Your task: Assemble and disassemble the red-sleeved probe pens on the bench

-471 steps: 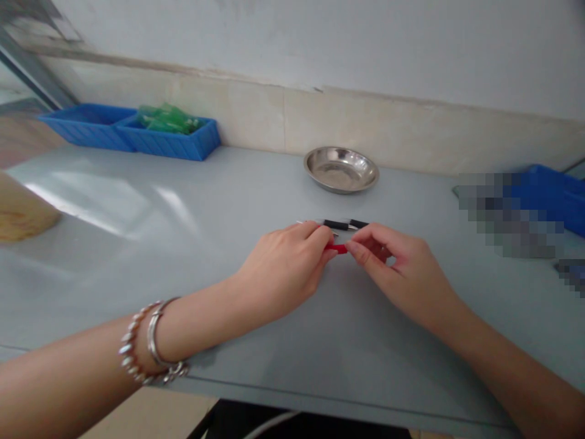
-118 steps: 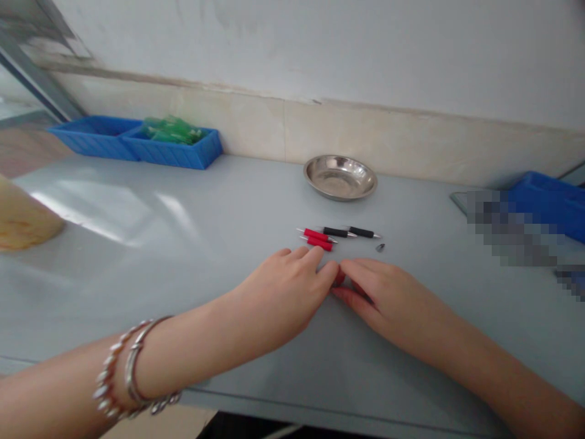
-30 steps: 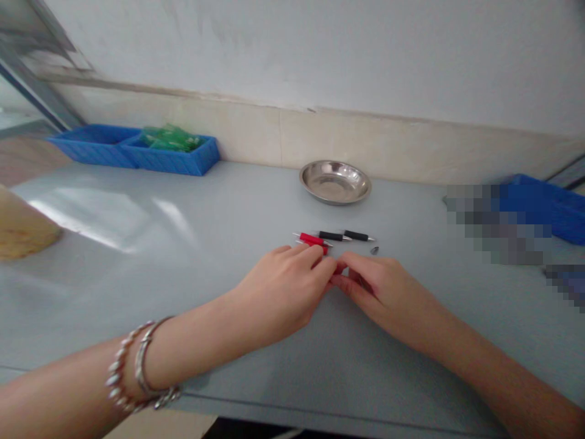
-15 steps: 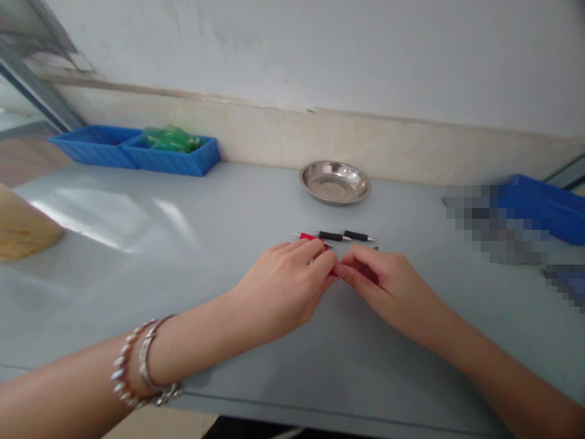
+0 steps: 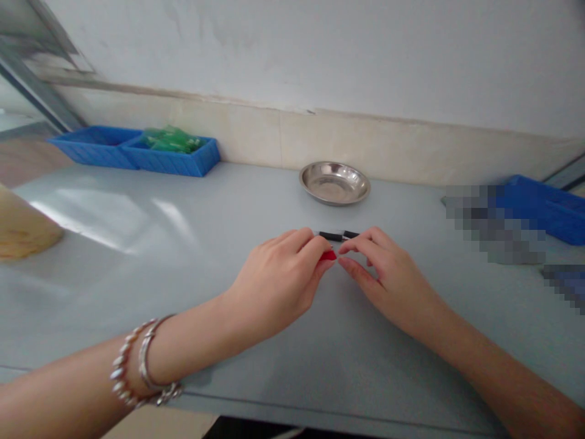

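Note:
My left hand (image 5: 281,280) has its thumb and fingers closed on a small red pen part (image 5: 328,255). Only a short red piece shows beyond the fingertips; the rest is covered by the hand. Close to its right end, my right hand (image 5: 388,268) is open, with a gap between thumb and forefinger and nothing seen in it. Just beyond the fingers, a pen with a black grip (image 5: 330,236) lies on the grey table (image 5: 237,207). Another black-gripped pen (image 5: 350,235) lies beside it, partly hidden by my right fingers.
A shallow steel dish (image 5: 335,183) stands near the wall. Two joined blue bins (image 5: 169,161) are at the back left, one with green plastic packing (image 5: 171,140). Another blue bin (image 5: 543,207) stands at the right, next to a blurred-out patch. A yellowish rounded object (image 5: 25,225) is at the left edge.
My right thumb and forefinger have come apart and off the red pen part. My left hand has shifted slightly up and now covers the red pen that showed beyond it.

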A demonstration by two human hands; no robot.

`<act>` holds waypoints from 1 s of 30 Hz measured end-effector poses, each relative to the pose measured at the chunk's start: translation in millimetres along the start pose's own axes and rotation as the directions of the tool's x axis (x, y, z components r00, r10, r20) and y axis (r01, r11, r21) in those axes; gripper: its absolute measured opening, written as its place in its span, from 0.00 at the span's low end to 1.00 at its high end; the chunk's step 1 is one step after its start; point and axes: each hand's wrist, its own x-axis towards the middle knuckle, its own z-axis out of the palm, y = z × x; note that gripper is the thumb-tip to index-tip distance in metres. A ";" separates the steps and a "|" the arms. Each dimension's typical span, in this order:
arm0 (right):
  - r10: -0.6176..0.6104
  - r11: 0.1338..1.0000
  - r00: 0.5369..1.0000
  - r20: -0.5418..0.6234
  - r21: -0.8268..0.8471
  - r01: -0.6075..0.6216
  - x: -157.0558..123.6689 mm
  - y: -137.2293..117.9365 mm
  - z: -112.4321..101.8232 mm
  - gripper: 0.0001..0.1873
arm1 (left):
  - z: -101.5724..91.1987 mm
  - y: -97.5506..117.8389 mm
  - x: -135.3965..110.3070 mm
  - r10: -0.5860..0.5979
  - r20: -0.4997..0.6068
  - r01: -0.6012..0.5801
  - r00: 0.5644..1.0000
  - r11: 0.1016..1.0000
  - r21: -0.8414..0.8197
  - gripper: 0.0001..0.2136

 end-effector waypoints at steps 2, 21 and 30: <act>0.006 1.000 0.998 0.059 -0.003 -0.006 -0.3 2.5 1.1 0.09 | -0.1 0.2 -0.2 0.003 -0.009 -0.003 1.000 1.000 -0.007 0.11; -0.071 0.996 0.982 0.176 -0.047 0.081 -2.4 0.8 3.5 0.06 | 0.2 -0.7 0.1 0.027 0.016 -0.027 0.999 0.999 -0.021 0.10; 0.031 0.935 0.998 -0.058 -0.350 -0.050 0.5 7.0 6.8 0.18 | -0.1 0.0 0.7 0.024 0.019 -0.024 1.000 0.999 -0.022 0.10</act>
